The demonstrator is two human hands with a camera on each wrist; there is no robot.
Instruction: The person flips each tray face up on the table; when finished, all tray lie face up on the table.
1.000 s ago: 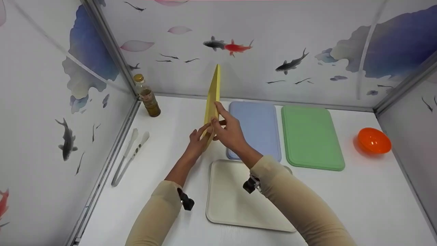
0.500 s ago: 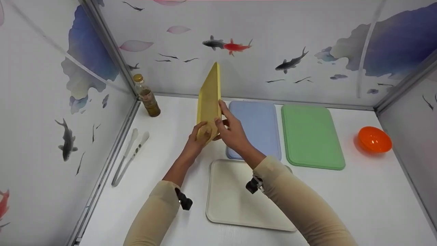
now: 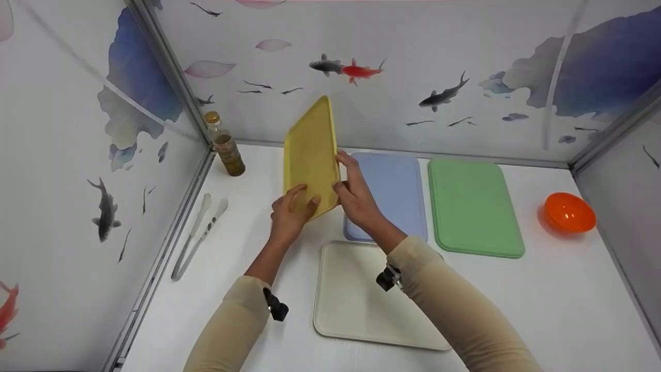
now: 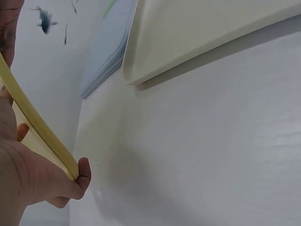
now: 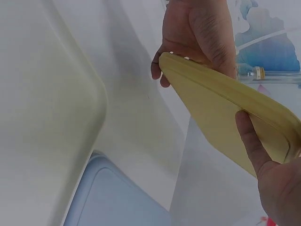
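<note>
A yellow rectangular tray [image 3: 311, 150] is held up off the table, tilted nearly upright, its inner face partly toward the head camera. My left hand [image 3: 289, 217] grips its lower left edge, with some fingers lying over the inner face. On the right edge, my right hand [image 3: 356, 196] pinches the rim between thumb and fingers. The left wrist view shows the tray's rim [image 4: 44, 132] running into the left hand's grip [image 4: 37, 174]. From the right wrist, the tray's underside [image 5: 207, 106] is visible, with a finger of the right hand [image 5: 282, 183] against it.
Below the hands lies a beige tray [image 3: 372, 305]. A blue tray [image 3: 392, 191] and a green tray [image 3: 472, 206] lie face down behind it. An orange bowl [image 3: 569, 212] stands far right. Tongs [image 3: 199, 237] and an oil bottle [image 3: 227, 150] are at the left, near the walls.
The yellow tray has turned from nearly edge-on to show more of its inner face. Its left side swung leftward, and my left hand moved slightly left with it. Both hands keep hold.
</note>
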